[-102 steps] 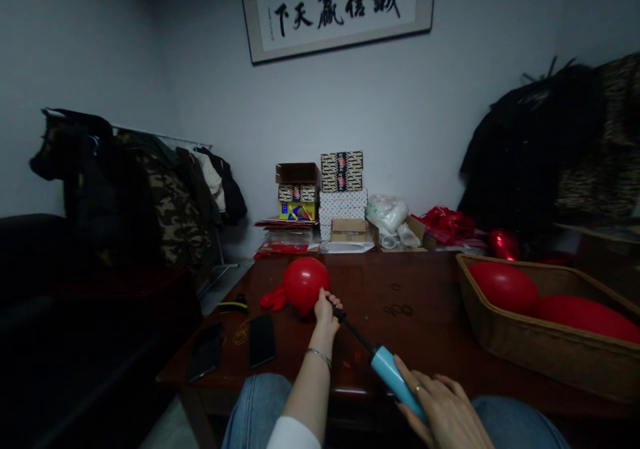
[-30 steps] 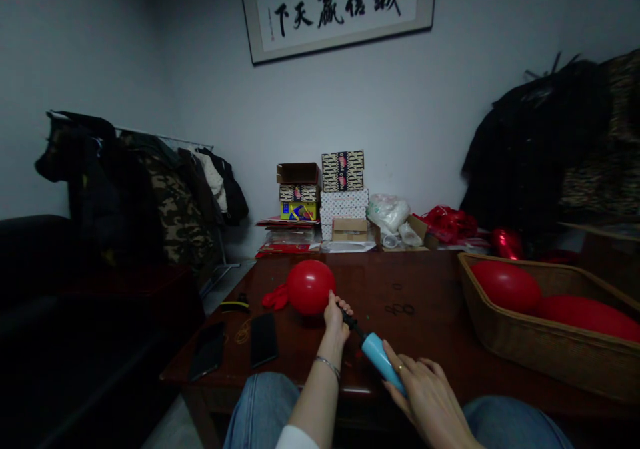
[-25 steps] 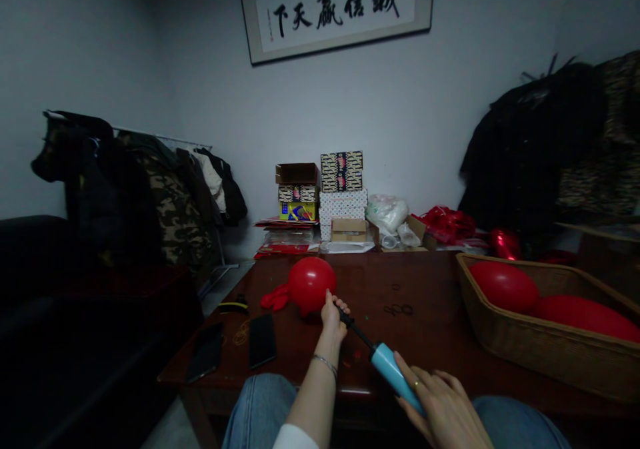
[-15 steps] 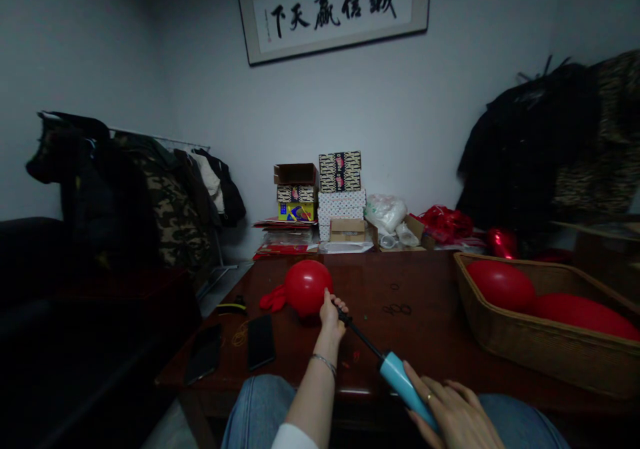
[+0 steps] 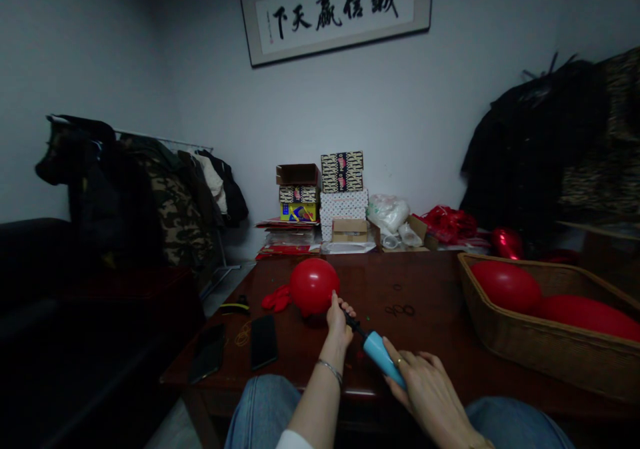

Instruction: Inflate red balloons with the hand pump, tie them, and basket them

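Note:
A round red balloon (image 5: pixel 314 285) is partly inflated above the table, at the black nozzle end of a hand balloon pump (image 5: pixel 381 357). My left hand (image 5: pixel 341 316) is closed around the balloon's neck where it meets the nozzle; the neck itself is hidden by my fingers. Wrapped round the pump's light blue barrel is my right hand (image 5: pixel 425 382). Only a short stretch of the black rod shows between barrel and nozzle. Limp red balloons (image 5: pixel 277 298) lie just left of the inflated one.
A wicker basket (image 5: pixel 545 337) with large red balloons stands at the right of the brown table (image 5: pixel 430 356). Left on the table are two dark phones (image 5: pixel 263 340), a yellow-and-black tool (image 5: pixel 235 308) and thin yellow string (image 5: pixel 243 333). Dark rings (image 5: pixel 400 310) lie mid-table; boxes (image 5: pixel 344 212) stand behind.
My right hand has pushed the blue barrel up and left toward my left hand, so less rod shows. The balloon looks slightly bigger. My left hand keeps its hold.

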### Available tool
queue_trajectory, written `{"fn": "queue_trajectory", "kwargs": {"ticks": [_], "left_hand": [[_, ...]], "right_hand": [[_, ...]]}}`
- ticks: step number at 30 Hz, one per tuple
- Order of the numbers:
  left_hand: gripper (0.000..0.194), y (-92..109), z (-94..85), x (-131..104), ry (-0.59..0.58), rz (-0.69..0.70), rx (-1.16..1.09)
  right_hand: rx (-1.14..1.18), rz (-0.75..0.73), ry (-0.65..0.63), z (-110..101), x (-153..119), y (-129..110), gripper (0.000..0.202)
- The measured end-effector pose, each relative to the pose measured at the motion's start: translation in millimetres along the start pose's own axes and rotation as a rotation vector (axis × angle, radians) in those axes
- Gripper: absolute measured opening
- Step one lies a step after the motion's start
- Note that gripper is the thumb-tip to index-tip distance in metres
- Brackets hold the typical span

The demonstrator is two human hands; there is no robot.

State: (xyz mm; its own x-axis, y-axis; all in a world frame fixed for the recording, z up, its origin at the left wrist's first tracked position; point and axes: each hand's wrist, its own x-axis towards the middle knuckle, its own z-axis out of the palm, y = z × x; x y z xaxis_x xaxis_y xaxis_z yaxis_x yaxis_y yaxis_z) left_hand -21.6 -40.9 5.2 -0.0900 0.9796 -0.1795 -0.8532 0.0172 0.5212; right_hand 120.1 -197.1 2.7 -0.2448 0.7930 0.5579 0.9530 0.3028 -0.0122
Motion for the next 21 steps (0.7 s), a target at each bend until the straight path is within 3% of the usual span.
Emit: {"fn": "queue_trajectory", "kwargs": {"ticks": [8,14,21], "left_hand": [[0.034,6.0,-5.3,0.6,0.038,0.012,0.008],[0.036,10.1,-6.5,1.6,0.038,0.020,0.008],[0.036,13.0,-5.8,6.6,0.038,0.010,0.003]], "right_hand": [[0.016,0.006,-0.043,0.4,18.0,-11.0,0.048],[0.037,-0.015,-0.026,1.3,2.7,-7.0,0.052],[0.054,-0.073,0.037,-0.1,-27.1,16.8,0.056]]}}
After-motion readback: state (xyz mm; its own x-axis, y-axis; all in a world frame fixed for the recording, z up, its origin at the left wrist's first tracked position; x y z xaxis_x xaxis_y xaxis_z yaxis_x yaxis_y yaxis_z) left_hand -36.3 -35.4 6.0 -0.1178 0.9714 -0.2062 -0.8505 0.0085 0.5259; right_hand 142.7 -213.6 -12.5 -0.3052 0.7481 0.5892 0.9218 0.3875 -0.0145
